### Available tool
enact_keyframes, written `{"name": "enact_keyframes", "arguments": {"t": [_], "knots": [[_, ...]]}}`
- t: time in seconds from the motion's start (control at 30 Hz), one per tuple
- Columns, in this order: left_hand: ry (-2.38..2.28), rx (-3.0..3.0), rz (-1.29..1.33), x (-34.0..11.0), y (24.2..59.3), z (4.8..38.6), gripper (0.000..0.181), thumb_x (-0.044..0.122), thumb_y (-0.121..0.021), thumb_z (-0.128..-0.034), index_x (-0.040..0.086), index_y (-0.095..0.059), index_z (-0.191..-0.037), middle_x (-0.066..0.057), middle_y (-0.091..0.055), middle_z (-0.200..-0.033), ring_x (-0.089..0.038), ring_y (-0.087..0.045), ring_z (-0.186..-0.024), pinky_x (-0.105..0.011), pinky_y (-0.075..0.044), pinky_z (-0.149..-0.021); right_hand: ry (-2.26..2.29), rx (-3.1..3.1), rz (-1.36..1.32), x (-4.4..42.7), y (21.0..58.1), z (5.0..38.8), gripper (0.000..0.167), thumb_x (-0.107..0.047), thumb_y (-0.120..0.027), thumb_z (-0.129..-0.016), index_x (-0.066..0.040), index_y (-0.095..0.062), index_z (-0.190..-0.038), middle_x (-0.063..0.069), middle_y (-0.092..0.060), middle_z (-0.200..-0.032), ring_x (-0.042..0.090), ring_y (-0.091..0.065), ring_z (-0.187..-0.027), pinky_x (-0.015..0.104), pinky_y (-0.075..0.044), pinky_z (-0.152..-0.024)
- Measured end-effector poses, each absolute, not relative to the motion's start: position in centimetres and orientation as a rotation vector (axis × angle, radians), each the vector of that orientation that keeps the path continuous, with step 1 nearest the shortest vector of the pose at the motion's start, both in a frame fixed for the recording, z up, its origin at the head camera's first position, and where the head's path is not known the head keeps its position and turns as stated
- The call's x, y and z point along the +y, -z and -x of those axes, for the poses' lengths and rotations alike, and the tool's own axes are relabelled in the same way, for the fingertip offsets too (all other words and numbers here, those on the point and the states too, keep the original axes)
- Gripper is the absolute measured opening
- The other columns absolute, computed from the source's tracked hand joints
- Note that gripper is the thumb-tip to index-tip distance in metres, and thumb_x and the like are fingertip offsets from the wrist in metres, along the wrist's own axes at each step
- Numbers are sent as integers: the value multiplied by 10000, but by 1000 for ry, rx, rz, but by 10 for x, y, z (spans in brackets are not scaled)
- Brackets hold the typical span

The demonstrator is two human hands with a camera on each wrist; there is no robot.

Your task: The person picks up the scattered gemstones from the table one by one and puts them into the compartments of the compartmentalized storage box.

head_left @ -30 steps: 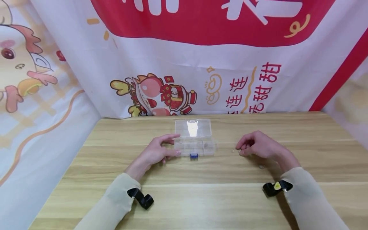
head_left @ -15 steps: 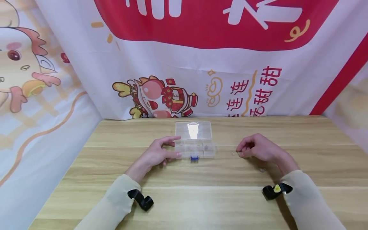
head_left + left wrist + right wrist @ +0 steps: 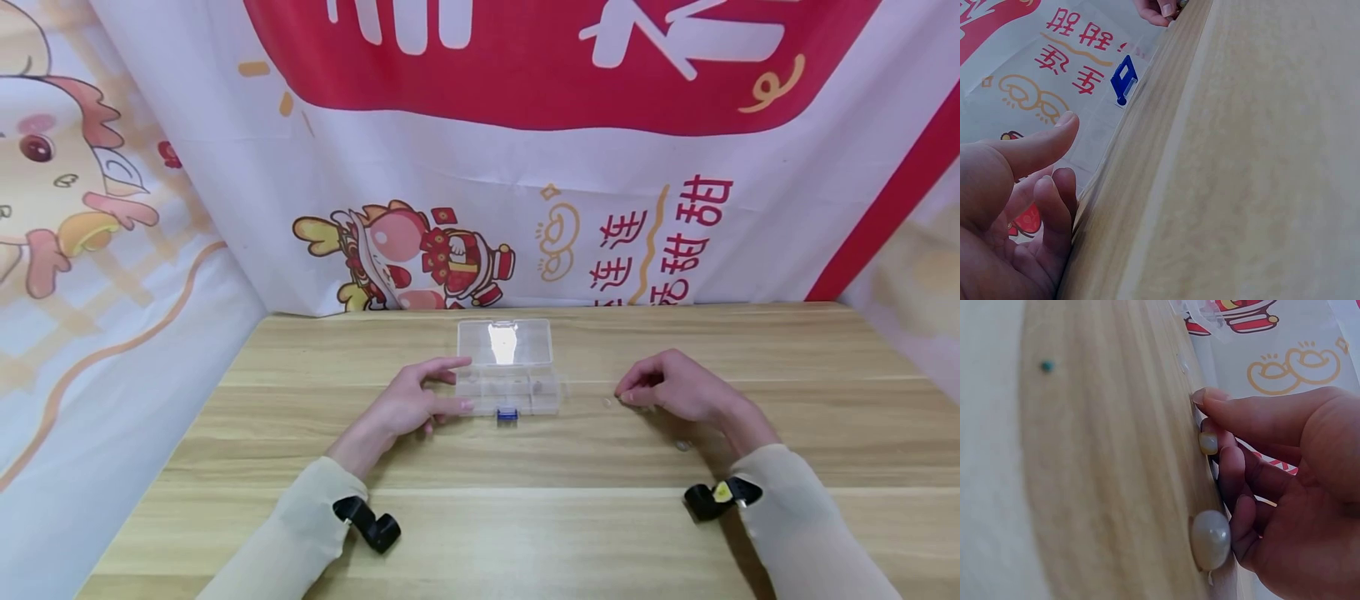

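Note:
A clear plastic compartment box (image 3: 517,385) lies on the table with its lid (image 3: 525,342) raised at the back and a blue latch (image 3: 507,414) in front. My left hand (image 3: 408,400) touches the box's left end, thumb and index finger stretched out straight. Right of the box, my right hand (image 3: 671,387) pinches at table level; a small bead seems to be between thumb and index fingertip, mostly hidden. In the right wrist view, a yellowish-white bead (image 3: 1209,443) and a larger pearly white bead (image 3: 1211,540) lie beside its fingers.
One small clear bead (image 3: 607,402) lies between the box and my right hand; another (image 3: 682,446) is below that hand. A tiny green bead-like dot (image 3: 1047,365) shows on the wood. A printed cloth (image 3: 480,158) hangs along the wooden table's (image 3: 495,517) back edge.
My right thumb and fingertips have closed together at the table surface, where a small bead showed at their tips. The left hand and box stay in place; the head view tilts slightly.

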State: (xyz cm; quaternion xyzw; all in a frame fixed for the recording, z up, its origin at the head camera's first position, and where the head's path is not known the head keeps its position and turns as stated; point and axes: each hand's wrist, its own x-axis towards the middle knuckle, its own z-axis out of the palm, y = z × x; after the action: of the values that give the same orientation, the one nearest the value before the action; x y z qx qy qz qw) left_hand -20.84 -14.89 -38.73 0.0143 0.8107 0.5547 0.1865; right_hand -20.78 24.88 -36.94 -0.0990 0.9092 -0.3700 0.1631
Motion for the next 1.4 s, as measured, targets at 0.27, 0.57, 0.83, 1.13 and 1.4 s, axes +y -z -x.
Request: {"name": "enact_keyframes", "arguments": {"t": [0.27,0.57,0.83,1.13,1.4], "knots": [[-1562,2286,-33,-149,387,208,708,192,-902,-849,414,-617,-1457,-64,-554,-1460,-141,-552,-613,-234,-465,-500,1051,2601,259,247,370,210,122,-210,-719,-1020,-138,-796,-1082,63,-711,-1057,235,-536,-964,337,-440,-814],[-1568,2277,-35,-149,387,208,698,189,-900,-851,421,-621,-1448,-60,-551,-1460,-139,-553,-612,-236,-467,-498,1051,2619,281,246,370,211,149,-195,-714,-1021,-97,-796,-1098,65,-723,-1040,208,-552,-941,311,-447,-799],[-1568,2280,-31,-150,389,209,702,190,-901,-848,428,-620,-1446,-61,-550,-1465,-138,-556,-620,-237,-470,-499,1039,2623,286,244,369,211,145,-182,-689,-1037,-93,-788,-1093,60,-708,-1015,206,-556,-931,309,-460,-790],[-1556,2283,-34,-148,388,209,713,208,-910,-840,433,-617,-1451,-66,-549,-1468,-145,-574,-650,-236,-475,-512,1090,2674,219,238,359,209,165,-219,-664,-1057,-127,-771,-1143,82,-714,-1110,237,-586,-1010,335,-478,-864],[-1566,2275,-21,-148,387,208,717,202,-914,-834,424,-620,-1449,-65,-550,-1466,-141,-568,-637,-234,-468,-505,1269,2694,243,225,352,205,224,-226,-693,-1035,-75,-746,-1191,98,-727,-1109,221,-623,-987,316,-528,-828]]}}
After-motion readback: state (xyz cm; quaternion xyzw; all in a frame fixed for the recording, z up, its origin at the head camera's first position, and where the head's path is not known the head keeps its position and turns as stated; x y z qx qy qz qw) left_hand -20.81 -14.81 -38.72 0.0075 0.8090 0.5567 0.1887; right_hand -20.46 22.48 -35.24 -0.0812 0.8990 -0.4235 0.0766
